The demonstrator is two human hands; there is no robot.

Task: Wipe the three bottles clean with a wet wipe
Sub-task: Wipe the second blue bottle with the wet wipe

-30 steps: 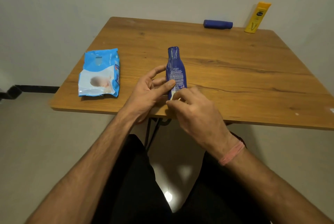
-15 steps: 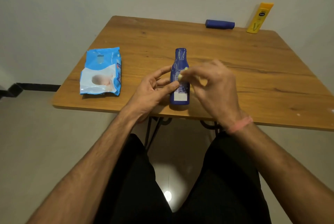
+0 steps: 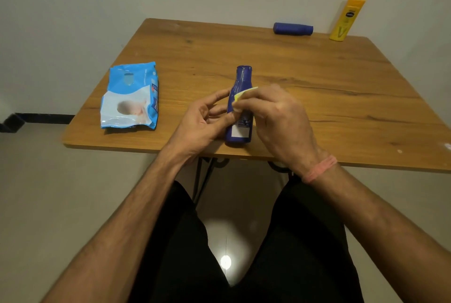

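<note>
While left hand (image 3: 203,119) steadies upright blue bottle (image 3: 240,104), right hand (image 3: 275,117) pinches wipe (image 3: 244,95) against its right shoulder.

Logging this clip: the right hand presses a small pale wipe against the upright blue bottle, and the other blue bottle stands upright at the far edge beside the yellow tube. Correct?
Not quite. The head view shows the other blue bottle lying on its side at the far edge, not upright. The rest holds: the right hand presses the wipe on the upright blue bottle, with the yellow tube beside the far one.
</note>
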